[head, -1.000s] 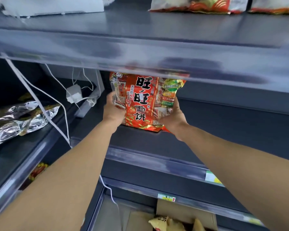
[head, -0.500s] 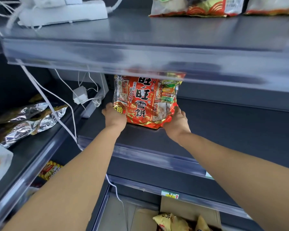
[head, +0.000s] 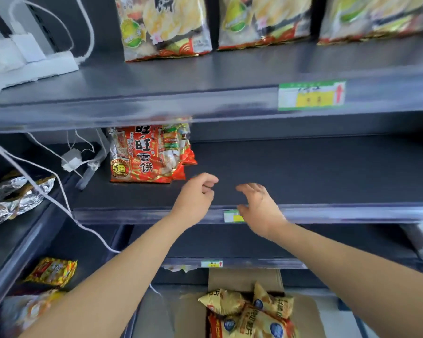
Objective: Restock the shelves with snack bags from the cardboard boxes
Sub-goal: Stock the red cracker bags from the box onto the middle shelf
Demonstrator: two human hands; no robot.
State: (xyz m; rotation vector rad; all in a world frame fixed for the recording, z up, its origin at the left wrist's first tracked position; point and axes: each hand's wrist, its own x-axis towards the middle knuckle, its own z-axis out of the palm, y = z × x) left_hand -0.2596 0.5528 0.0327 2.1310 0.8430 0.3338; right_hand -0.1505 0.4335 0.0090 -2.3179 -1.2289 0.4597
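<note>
A red snack bag point(head: 147, 154) with large Chinese print stands upright at the left end of the dark middle shelf point(head: 303, 167). My left hand point(head: 195, 198) hovers just right of it and in front, fingers loosely curled, holding nothing. My right hand point(head: 259, 206) is spread open over the shelf's front lip, also empty. Below, a cardboard box point(head: 244, 279) on the floor holds several yellow snack bags point(head: 244, 313).
The upper shelf point(head: 205, 76) carries pale snack bags point(head: 166, 25) and a white power strip point(head: 32, 67) with cables hanging down at left. Silver foil bags point(head: 12, 196) lie on the left unit, with a yellow-red packet point(head: 51, 272) lower down. Price tags sit on the shelf rails.
Both hands have let go of the red bag and pulled back toward the shelf's front edge. The bag stays standing at the shelf's left end. The view has tilted up and back.
</note>
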